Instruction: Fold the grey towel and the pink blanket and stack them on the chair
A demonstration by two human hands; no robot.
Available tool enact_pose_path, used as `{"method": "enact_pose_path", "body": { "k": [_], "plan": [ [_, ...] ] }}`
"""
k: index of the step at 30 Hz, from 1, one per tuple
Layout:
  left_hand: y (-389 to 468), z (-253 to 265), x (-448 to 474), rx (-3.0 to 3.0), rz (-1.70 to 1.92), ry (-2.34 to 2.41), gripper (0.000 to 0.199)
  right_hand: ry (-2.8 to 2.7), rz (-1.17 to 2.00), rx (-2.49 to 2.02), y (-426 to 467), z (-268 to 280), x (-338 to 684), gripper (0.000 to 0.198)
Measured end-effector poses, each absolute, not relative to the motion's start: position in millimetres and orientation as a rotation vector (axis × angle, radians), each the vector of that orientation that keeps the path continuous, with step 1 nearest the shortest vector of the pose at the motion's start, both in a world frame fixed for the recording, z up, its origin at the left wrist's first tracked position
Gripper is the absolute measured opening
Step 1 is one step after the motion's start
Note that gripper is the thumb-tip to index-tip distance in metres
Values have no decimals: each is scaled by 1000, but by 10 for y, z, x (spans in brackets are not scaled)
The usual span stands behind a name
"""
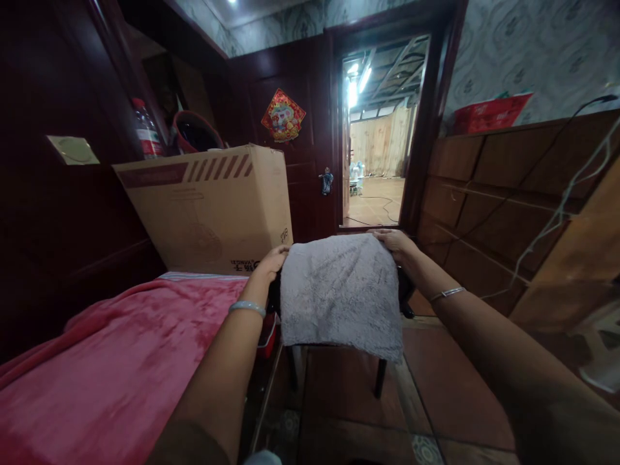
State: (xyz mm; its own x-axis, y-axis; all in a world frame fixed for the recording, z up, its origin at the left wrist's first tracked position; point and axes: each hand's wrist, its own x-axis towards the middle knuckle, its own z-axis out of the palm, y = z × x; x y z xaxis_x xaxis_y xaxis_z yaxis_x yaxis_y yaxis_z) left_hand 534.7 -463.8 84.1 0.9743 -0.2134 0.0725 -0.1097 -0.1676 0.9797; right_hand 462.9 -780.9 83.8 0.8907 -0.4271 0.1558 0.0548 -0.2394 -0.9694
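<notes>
A grey fluffy towel (341, 294) is spread over a dark-legged stool or chair (380, 378), its near edge hanging down toward the floor. My left hand (275, 261) pinches the far left corner of the cloth. At the far right corner my right hand (394, 244) grips the other end, fingers closed on the fabric. Shallow creases run across the towel's upper part. Most of the seat beneath is hidden.
On the left lies a pink blanket (145, 349), with a large cardboard box (208, 206) behind it. A wooden cabinet (484, 194) with hanging cables stands right. An open doorway (378, 148) is ahead. Something red (266, 339) sits low beside the stool.
</notes>
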Motion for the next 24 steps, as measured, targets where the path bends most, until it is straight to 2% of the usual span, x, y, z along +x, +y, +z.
{"method": "enact_pose_path", "body": {
  "k": [5,9,12,15,17,20,22,24],
  "plan": [
    [-4635,825,5284,1770,-111,-243,22,302,-446,-1898,-7787,870,4501,19],
    [-4629,830,5267,1820,-76,-252,21,313,-556,-2044,-7845,833,4308,41],
    [-4635,857,5258,1874,-2,-259,18,228,-734,-2339,-7845,739,4195,55],
    [-4657,904,5183,1912,157,-276,18,4,-965,-2627,-7715,685,4131,55],
    [-4664,931,5074,1931,320,-358,24,-168,-979,-2755,-7561,687,4091,55],
    [-4653,941,4859,2072,637,-784,39,-258,-899,-2891,-7341,706,4032,63],
    [-4655,925,4728,2230,752,-1142,57,-252,-884,-2923,-7276,720,4022,68],
    [-4693,904,4637,2397,713,-1335,76,-297,-861,-2914,-7298,752,4057,69]
  ]
}}
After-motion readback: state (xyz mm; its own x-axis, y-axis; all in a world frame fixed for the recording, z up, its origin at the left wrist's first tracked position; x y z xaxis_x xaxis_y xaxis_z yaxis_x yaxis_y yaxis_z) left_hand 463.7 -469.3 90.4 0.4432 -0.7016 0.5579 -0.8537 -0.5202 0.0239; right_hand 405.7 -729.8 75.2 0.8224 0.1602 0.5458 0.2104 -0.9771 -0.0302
